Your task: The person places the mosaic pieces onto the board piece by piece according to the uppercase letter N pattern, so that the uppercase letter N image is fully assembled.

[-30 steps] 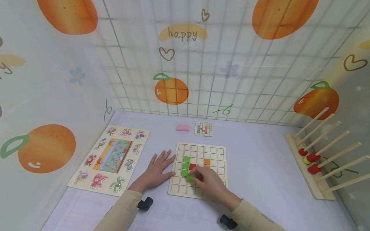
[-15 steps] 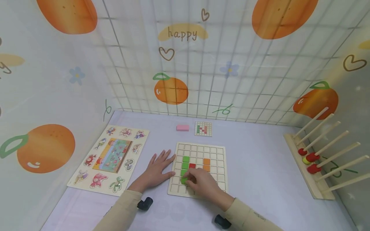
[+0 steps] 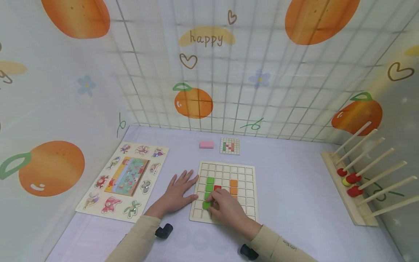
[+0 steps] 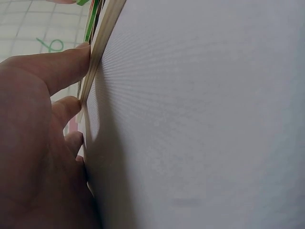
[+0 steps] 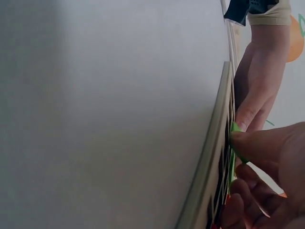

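Observation:
A wooden grid board lies flat in the middle of the table. Green squares fill a column on its left part, a red square shows beside them, and orange squares stand to the right. My right hand pinches a green square tile between thumb and finger at the lower end of the green column; the right wrist view shows this tile tilted against the board. With fingers spread, my left hand rests on the table, thumb and index fingertip touching the board's left edge.
A small pattern card and a pink block lie behind the board. On the left is a sea-animal puzzle board. A wooden peg rack with several red and yellow beads stands at the right. Printed cloth walls enclose the table.
My right hand has moved left with the green tile, bringing it to the lower end of the green column. The orange squares show more fully. My left hand has stayed in place.

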Demonstrator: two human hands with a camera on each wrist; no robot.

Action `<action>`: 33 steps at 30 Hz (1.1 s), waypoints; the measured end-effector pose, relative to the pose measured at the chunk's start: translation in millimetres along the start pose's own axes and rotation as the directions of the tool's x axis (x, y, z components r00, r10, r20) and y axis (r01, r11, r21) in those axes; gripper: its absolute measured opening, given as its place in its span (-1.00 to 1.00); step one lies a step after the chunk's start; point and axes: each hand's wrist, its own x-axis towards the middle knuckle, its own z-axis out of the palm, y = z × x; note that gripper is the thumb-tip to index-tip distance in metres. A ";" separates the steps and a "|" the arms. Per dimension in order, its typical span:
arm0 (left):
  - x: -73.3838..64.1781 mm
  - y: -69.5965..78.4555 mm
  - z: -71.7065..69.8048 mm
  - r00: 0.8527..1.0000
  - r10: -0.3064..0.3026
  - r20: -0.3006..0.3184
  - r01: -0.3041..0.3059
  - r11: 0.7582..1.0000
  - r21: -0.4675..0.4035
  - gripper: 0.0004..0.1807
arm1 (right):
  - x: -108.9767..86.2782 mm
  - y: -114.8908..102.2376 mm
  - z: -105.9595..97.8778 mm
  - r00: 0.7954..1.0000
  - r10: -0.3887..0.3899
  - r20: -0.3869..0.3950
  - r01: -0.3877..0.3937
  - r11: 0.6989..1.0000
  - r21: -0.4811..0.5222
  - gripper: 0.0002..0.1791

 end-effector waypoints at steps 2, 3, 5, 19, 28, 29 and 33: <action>0.4 -0.5 0.4 1.000 0.001 0.001 -0.001 1.000 0.001 -0.19 | -0.6 -0.2 0.8 1.000 -0.006 -0.010 0.006 0.999 -0.036 -0.79; 0.6 -0.9 0.6 1.000 0.002 0.003 -0.002 1.000 0.002 -0.18 | -0.9 -0.6 0.8 1.000 -0.011 -0.014 0.010 0.999 -0.046 -0.79; 0.6 -1.9 1.6 1.000 0.004 0.004 -0.004 1.000 0.003 -0.19 | -1.1 -1.0 0.6 1.000 -0.017 -0.020 0.016 0.998 -0.058 -0.80; 0.0 -3.0 1.7 1.000 0.020 0.000 -0.020 1.000 -0.003 -0.19 | -2.9 -2.1 -2.1 0.995 -0.093 -0.030 0.088 0.986 -0.139 -0.84; -0.5 -3.8 1.2 1.000 0.018 0.005 -0.018 1.000 -0.007 -0.18 | -3.5 -0.9 -3.2 0.997 -0.071 -0.031 0.067 0.991 -0.115 -0.81; -0.5 -3.8 1.3 1.000 0.016 0.005 -0.016 1.000 -0.007 -0.18 | -3.8 -0.6 -4.1 0.997 -0.067 -0.032 0.063 0.992 -0.107 -0.81; -0.2 -3.5 1.8 1.000 0.008 0.010 -0.008 1.000 0.003 -0.17 | -6.9 2.1 -9.6 0.998 -0.045 -0.045 0.041 0.996 -0.084 -0.83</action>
